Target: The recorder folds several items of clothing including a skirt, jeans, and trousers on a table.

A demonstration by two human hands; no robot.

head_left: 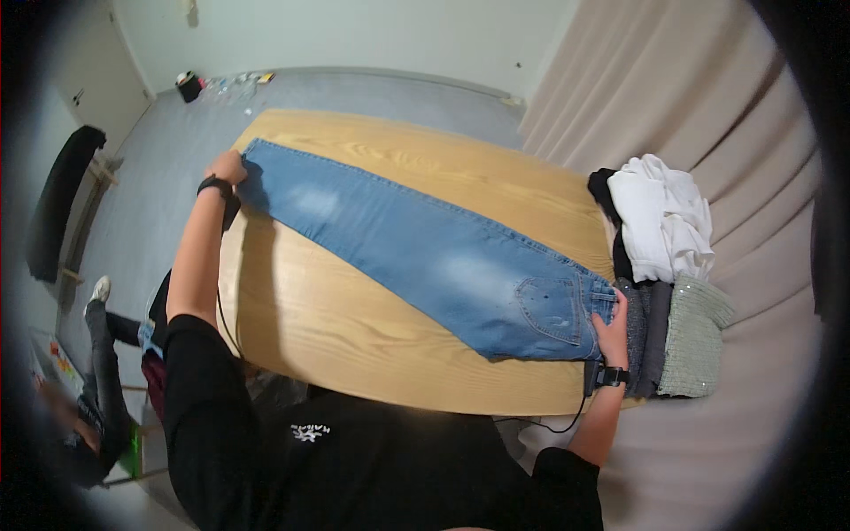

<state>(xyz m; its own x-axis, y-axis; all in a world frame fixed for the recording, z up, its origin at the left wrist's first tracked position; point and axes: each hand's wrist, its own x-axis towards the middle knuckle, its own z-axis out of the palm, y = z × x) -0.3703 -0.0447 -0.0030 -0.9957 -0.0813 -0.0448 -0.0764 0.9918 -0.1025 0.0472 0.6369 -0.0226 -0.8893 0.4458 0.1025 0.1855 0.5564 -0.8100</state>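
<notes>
A pair of blue jeans, folded lengthwise, lies stretched diagonally across the wooden table. Its leg ends point to the far left, and the waistband with a back pocket is at the near right. My left hand is closed on the leg-end corner at the table's left edge; its fingertips are partly hidden. At the waistband, my right hand has its thumb on top of the denim and its fingers curled around the edge.
Right of the jeans sit folded clothes: a white garment, dark grey ones and a pale green knit. A beige curtain hangs beyond. Left are a dark padded bench and a seated person. A black bin stands far back.
</notes>
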